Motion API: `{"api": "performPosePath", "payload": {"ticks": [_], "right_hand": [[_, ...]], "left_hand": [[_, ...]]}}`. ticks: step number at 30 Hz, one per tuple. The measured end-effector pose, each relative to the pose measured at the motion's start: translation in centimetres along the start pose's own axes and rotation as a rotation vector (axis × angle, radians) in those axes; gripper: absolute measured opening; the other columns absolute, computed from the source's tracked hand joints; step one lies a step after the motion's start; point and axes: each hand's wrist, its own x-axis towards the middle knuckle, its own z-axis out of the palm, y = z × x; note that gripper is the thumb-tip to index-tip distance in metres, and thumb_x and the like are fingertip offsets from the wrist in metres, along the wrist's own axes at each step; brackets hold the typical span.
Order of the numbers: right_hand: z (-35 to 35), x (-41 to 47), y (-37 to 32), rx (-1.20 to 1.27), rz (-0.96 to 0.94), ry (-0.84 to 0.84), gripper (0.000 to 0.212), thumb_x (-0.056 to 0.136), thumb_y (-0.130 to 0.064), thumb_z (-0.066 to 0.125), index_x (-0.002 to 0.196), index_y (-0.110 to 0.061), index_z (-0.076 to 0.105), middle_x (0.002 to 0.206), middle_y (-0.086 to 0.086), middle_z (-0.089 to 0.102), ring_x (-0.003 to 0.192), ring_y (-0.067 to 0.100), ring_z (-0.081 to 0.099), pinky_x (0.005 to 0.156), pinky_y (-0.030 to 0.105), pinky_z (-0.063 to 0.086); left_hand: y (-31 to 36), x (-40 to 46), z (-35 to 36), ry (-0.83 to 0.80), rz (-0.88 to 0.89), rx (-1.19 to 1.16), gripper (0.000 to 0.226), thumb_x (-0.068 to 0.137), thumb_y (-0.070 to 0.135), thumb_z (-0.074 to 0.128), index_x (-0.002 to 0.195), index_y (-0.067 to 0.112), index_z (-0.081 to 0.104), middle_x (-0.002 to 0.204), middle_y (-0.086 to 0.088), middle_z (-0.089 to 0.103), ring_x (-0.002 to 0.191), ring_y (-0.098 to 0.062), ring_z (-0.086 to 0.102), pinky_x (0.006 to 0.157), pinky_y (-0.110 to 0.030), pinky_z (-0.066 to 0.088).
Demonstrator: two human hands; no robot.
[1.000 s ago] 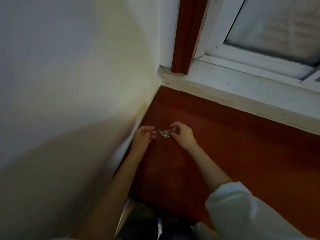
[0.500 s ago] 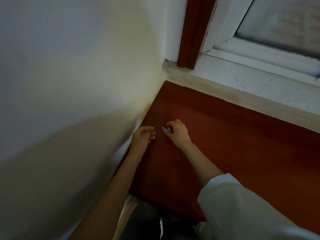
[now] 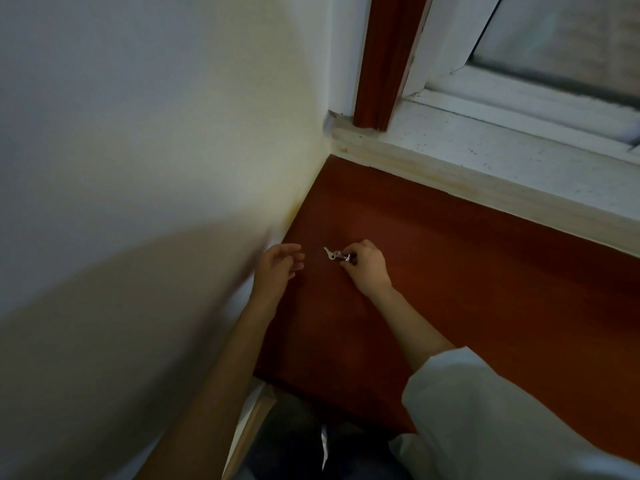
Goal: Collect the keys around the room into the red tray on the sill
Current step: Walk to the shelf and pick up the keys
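The right hand (image 3: 367,270) pinches a small bunch of silver metal keys (image 3: 335,254). Its fingers (image 3: 356,249) are curled tight around the ring end of the keys, and the key tips stick out to the left. The keys are over a dark red-brown flat wooden board (image 3: 450,289) that fills the corner of the room. It is hard to tell if the keys touch the board or sit just above it.

The left hand (image 3: 277,268) is just beside the keys, on their left, but it does not touch them. Its fingers (image 3: 294,261) are loose and half open, and they hold nothing. This hand is close to the pale cream wall (image 3: 138,133).

Beyond the board is a white, speckled window sill (image 3: 519,157). A dark red wooden post (image 3: 388,57) stands at the left end of the sill, next to a white window frame (image 3: 446,46). The right arm wears a white sleeve (image 3: 485,410).
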Motion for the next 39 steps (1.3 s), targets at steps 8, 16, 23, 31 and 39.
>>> {"api": "performPosePath", "payload": {"ticks": [8,16,23,31,39], "right_hand": [[-0.2,-0.2,0.2,0.002,0.022,-0.008,0.017,0.081,-0.006,0.065,0.098,-0.008,0.064,0.098,0.012,0.063,0.090,0.024,0.058,0.074,0.028,0.043],[-1.6,-0.6,0.5,0.207,0.112,0.024,0.011,0.082,-0.007,0.064,0.091,-0.012,0.068,0.085,-0.001,0.057,0.081,0.012,0.053,0.071,0.025,0.041],[-3.1,-1.7,1.0,0.430,0.184,0.049,0.015,0.083,-0.005,0.063,0.089,-0.018,0.064,0.086,0.004,0.062,0.075,0.017,0.060,0.068,0.031,0.051],[-4.9,-2.8,2.1,0.528,0.202,0.111,0.024,0.078,0.000,0.065,0.090,-0.020,0.064,0.072,-0.006,0.057,0.069,0.010,0.056,0.065,0.020,0.046],[-4.5,-3.8,2.0,0.670,0.247,0.116,0.023,0.079,0.005,0.063,0.089,-0.016,0.064,0.069,-0.003,0.058,0.071,0.019,0.059,0.078,0.044,0.053]], "left_hand": [[0.1,-0.2,-0.6,0.015,0.020,-0.033,0.027,0.091,-0.003,0.036,0.098,0.012,0.058,0.084,0.002,0.062,0.073,-0.009,0.057,0.070,-0.022,0.042],[-0.2,0.1,0.1,0.002,0.024,0.012,0.028,0.091,-0.001,0.037,0.095,0.014,0.060,0.083,0.003,0.063,0.072,-0.009,0.059,0.067,-0.019,0.043],[-0.8,2.1,3.3,-0.090,0.217,0.475,0.016,0.085,0.002,0.057,0.099,0.003,0.063,0.094,-0.007,0.064,0.084,-0.018,0.059,0.079,-0.026,0.047],[-2.1,3.9,7.5,-0.043,0.365,0.796,0.021,0.080,0.007,0.064,0.100,0.003,0.061,0.104,-0.017,0.055,0.089,-0.031,0.058,0.080,-0.032,0.042],[-2.9,4.2,6.8,0.023,0.451,0.864,0.005,0.080,0.005,0.064,0.085,0.006,0.067,0.091,-0.013,0.062,0.079,-0.030,0.060,0.067,-0.031,0.041]]}}
